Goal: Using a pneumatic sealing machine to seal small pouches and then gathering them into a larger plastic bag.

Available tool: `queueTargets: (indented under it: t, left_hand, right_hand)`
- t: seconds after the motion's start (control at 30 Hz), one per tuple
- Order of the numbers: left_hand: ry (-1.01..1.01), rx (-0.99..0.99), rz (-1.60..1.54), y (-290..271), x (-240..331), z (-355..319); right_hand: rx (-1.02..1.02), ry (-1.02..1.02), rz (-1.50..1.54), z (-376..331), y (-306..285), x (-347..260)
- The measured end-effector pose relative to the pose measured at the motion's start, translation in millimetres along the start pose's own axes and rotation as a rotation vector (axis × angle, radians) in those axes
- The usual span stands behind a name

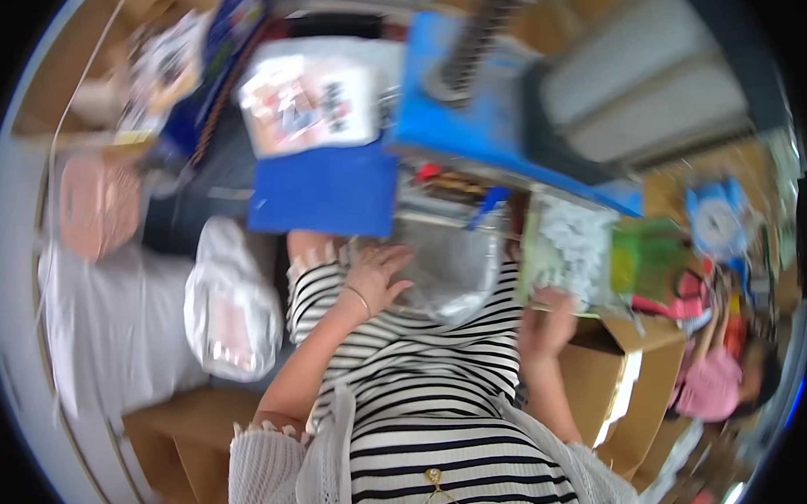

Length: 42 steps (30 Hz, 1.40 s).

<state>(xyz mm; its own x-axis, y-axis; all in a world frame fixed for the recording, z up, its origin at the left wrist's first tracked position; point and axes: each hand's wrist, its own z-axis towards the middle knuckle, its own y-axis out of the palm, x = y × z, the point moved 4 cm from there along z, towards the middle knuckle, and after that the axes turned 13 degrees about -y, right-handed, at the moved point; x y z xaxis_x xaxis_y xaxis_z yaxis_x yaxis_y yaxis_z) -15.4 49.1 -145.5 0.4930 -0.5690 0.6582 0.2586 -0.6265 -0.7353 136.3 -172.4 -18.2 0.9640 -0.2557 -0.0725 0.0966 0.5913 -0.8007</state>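
My left hand (375,281) lies with its fingers stretched out against the left side of a clear plastic bag or tub (449,273) over my lap; which of the two it is, I cannot tell. Smeared by motion, my right hand (548,322) is beside the near edge of a pale green box (535,265) filled with small white pieces (576,241). Whether its fingers hold anything is hidden by the blur. Just beyond the clear plastic is a tray (446,193) of small items, one red and one blue among them.
A blue sheet or folder (326,192) and a white printed package (314,100) lie ahead. A blue machine base (470,116) stands beyond. White-wrapped bundles (232,298) are at left. An open cardboard box (594,370), a green container (644,257) and another person (710,383) are at right.
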Motion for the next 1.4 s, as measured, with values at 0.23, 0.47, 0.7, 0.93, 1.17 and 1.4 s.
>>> queueTargets:
  t: [0.23, 0.47, 0.7, 0.93, 1.17, 1.4]
  left_hand:
    - [-0.471, 0.778, -0.54, -44, -88, -166]
    - [-1.48, 1.192, -0.91, 77, -360, -342]
    - [-1.73, 1.15, -1.069, 134, -486, -348]
    - [-1.812, 1.097, -1.148, 177, -569, -378]
    - [-1.731, 1.049, -1.127, 119, -503, -364]
    - [-1.618, 1.244, -0.535, 22, -374, -417]
  right_hand:
    - [-0.315, -0.057, -0.203, 17, 21, 104]
    - [-0.454, 0.189, -0.084, 23, 43, 126]
    - [-0.573, 0.351, -0.058, 19, 21, 134]
    - [0.421, 1.389, 1.033, 13, -12, 131]
    - [-0.027, 1.141, 1.473, 47, -8, 40]
    - [-0.91, 0.72, 1.334, 65, 63, -150]
